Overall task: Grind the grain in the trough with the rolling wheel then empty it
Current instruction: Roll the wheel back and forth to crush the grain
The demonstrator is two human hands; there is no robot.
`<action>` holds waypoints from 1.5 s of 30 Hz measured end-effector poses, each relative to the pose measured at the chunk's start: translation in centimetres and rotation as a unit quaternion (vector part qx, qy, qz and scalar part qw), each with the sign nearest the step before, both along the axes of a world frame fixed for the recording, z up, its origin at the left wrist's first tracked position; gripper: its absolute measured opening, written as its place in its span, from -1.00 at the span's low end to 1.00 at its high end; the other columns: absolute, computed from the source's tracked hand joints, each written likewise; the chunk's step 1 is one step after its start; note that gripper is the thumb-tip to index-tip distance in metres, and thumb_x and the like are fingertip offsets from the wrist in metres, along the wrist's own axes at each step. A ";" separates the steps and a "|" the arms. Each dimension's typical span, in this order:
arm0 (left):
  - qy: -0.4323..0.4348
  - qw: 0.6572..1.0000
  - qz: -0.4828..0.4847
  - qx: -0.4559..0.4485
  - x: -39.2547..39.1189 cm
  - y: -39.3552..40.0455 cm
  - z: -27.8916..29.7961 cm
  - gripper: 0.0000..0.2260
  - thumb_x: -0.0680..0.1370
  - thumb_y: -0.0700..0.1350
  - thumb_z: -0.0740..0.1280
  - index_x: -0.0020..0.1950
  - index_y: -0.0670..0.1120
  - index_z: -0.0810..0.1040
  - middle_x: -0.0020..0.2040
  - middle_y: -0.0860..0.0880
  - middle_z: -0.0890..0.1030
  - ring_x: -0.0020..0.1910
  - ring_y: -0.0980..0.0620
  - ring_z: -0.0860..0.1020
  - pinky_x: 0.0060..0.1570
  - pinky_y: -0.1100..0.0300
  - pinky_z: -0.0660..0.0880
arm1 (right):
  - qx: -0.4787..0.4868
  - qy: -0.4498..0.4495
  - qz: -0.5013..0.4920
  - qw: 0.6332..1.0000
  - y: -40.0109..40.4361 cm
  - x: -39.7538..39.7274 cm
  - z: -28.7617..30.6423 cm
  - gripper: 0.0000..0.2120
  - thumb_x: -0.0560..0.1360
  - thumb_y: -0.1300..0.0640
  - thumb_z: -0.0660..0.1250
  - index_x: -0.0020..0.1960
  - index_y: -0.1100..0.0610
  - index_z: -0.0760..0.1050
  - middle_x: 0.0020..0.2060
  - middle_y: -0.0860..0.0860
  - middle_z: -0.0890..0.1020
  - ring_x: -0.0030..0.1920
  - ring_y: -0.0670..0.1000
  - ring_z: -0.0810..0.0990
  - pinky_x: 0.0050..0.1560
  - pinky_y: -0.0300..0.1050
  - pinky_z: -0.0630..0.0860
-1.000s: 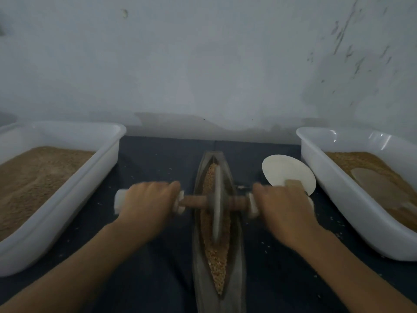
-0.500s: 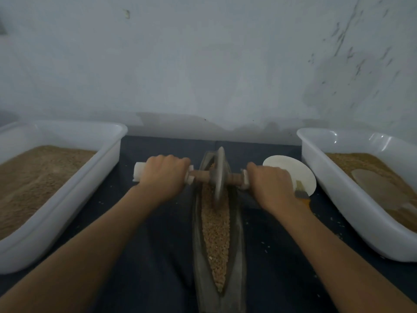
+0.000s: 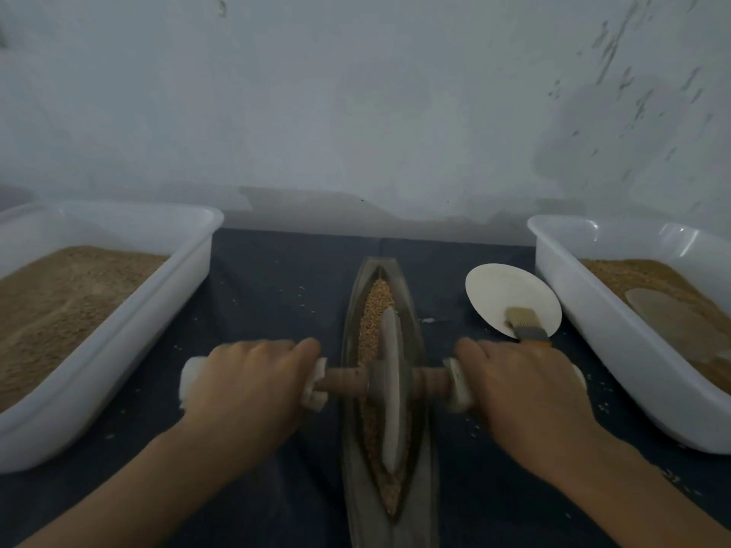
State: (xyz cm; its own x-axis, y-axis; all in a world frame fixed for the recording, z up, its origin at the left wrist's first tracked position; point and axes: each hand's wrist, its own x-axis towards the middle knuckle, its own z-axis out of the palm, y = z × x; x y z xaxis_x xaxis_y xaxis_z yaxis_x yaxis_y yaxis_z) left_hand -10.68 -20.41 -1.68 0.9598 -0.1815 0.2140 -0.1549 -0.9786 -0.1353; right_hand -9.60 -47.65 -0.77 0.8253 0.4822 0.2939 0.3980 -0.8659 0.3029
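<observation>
Now both hands grip wheel point(image 3: 389, 383) axle crosswise; trough point(image 3: 389, 504) lengthwise, front-to-back.

left hand point(image 3: 245, 383): palm down, fingers curled over left handle end | right hand point(image 3: 522, 383): palm down, fingers curled over right handle end | forearms: bare, reaching in from near corners, converging toward centre

Seen from above, a left hand point(image 3: 247, 383) and a right hand point(image 3: 522, 385) each grip one end of a wooden axle, its rolling wheel point(image 3: 391, 383) standing upright in a narrow boat-shaped trough point(image 3: 429, 448) of grain point(image 3: 375, 300) on a dark cloth point(image 3: 277, 278). White tubs point(image 3: 130, 322) of brown meal sit at either side. A brush point(image 3: 526, 328) lies across a pale disc point(image 3: 502, 290) beside the right tub.
</observation>
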 end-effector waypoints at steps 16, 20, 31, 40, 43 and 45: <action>0.024 1.000 -0.013 0.009 0.4 -0.7 0.9 -0.67 0.46 0.17 0.33 -0.15 0.16 0.15 -0.28 0.14 0.31 -0.33 0.16 0.32 -0.26 0.19 0.28 | 0.022 -0.003 0.059 0.998 -0.6 0.5 0.3 -0.48 0.05 0.03 0.60 -0.23 -0.03 0.29 -0.44 -0.07 0.49 -0.52 -0.05 0.34 -0.56 -0.27 0.09; -0.037 0.995 -0.081 0.047 -2.4 -0.1 1.1 -0.56 0.21 0.17 0.48 -0.21 0.14 0.23 -0.39 0.12 0.37 -0.47 0.16 0.32 -0.46 0.26 0.11 | 0.031 0.005 0.053 0.998 -0.7 -1.0 0.9 -0.41 -0.09 0.03 0.64 -0.30 -0.03 0.28 -0.54 -0.09 0.39 -0.55 -0.09 0.17 -0.50 -0.30 -0.09; -0.027 1.000 0.004 -0.005 11.3 -0.1 0.3 -0.79 0.49 0.05 0.31 -0.13 0.07 0.27 -0.09 -0.02 0.58 -0.17 -0.09 0.53 -0.25 0.08 0.33 | 0.004 -0.073 -0.054 0.996 1.9 11.2 0.5 -0.75 0.38 0.03 0.41 -0.09 0.06 0.36 -0.26 0.03 0.61 -0.29 0.15 0.59 -0.40 -0.10 0.21; 0.007 0.998 -0.045 0.046 -0.1 -0.4 1.5 -0.72 0.46 0.17 0.28 -0.16 0.16 0.16 -0.30 0.13 0.35 -0.34 0.13 0.36 -0.29 0.16 0.31 | 0.052 0.032 0.045 0.997 -1.5 0.1 -0.9 -0.41 0.08 -0.03 0.56 -0.26 -0.12 0.12 -0.50 -0.15 0.26 -0.55 -0.16 0.15 -0.54 -0.27 0.04; 0.022 0.998 -0.032 0.039 -1.0 -0.2 1.6 -0.74 0.46 0.20 0.24 -0.15 0.17 0.16 -0.30 0.14 0.32 -0.34 0.15 0.32 -0.29 0.17 0.25 | 0.038 0.049 0.042 0.997 -1.4 -0.7 -0.1 -0.32 -0.04 -0.01 0.61 -0.25 -0.10 0.11 -0.51 -0.15 0.20 -0.57 -0.16 0.08 -0.51 -0.32 -0.09; 0.006 0.999 -0.024 0.046 0.4 -0.5 1.4 -0.74 0.46 0.20 0.25 -0.13 0.15 0.18 -0.28 0.14 0.34 -0.32 0.12 0.38 -0.31 0.16 0.25 | 0.029 0.058 0.015 0.998 -1.1 1.2 -0.8 -0.47 0.24 -0.06 0.50 -0.22 -0.13 0.10 -0.45 -0.14 0.30 -0.48 -0.13 0.30 -0.50 -0.24 0.14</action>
State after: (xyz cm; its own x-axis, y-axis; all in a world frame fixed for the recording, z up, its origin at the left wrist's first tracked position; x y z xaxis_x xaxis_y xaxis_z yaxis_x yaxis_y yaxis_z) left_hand -10.28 -20.95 -0.30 0.9516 -0.2464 0.1835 -0.2042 -0.9535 -0.2215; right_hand -8.43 -48.75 -1.55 0.8405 0.4923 0.2262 0.4537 -0.8678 0.2026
